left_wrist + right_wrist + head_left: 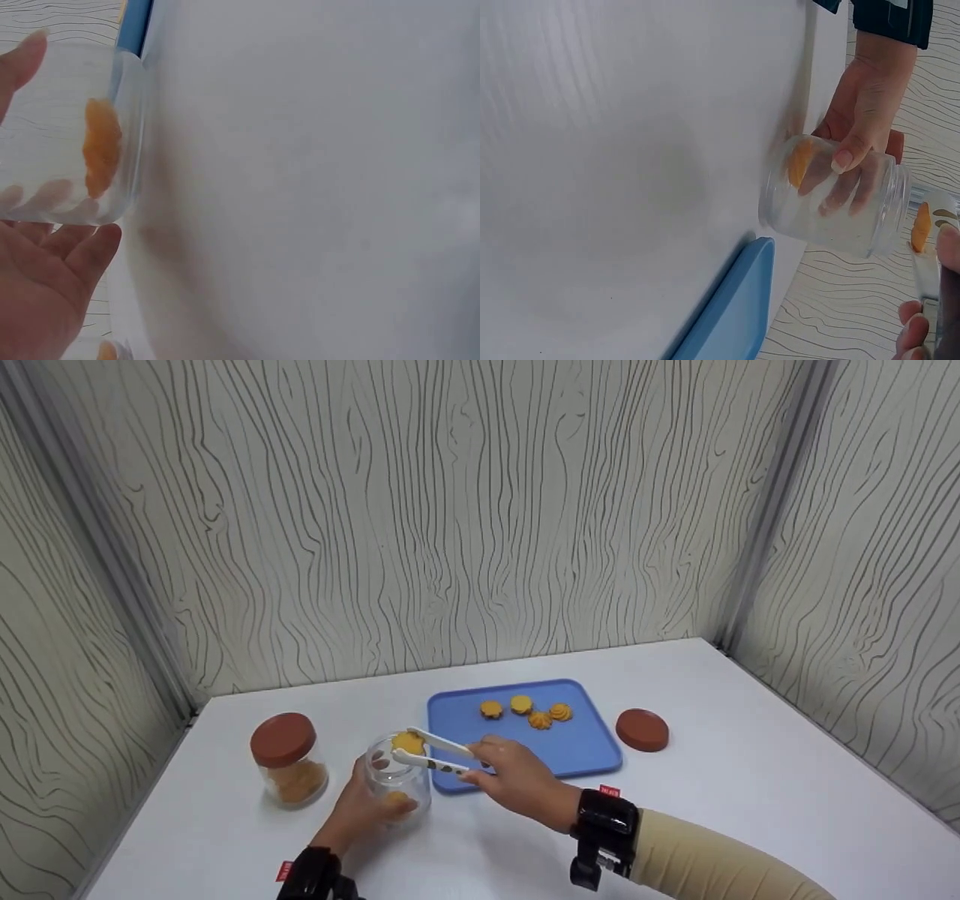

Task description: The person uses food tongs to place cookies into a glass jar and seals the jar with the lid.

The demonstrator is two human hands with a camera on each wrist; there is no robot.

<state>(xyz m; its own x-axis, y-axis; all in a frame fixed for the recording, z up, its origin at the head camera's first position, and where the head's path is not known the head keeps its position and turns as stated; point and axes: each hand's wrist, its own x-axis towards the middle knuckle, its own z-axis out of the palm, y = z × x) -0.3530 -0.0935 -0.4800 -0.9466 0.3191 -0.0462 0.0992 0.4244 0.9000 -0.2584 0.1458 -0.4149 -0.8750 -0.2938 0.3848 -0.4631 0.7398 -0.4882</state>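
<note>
My left hand (358, 808) grips a clear, lidless jar (417, 784) round its side, thumb on the near side and fingers behind it. One orange-yellow cookie (102, 148) lies at the jar's bottom. With my right hand (526, 781) I hold white tongs (442, 766) that have dark spots on one arm. Between the tong tips a second cookie (408, 743) is pinched, right at the jar's mouth. The right wrist view has this pinched cookie (921, 227) just outside the rim.
A blue tray (480, 750) with several cookies (539, 720) lies behind the tongs. To its right sits a loose red-brown lid (643, 730). On the left stands another jar (296, 780) with a red-brown lid and cookies inside. Patterned wall panels (420, 525) border the white table (735, 765).
</note>
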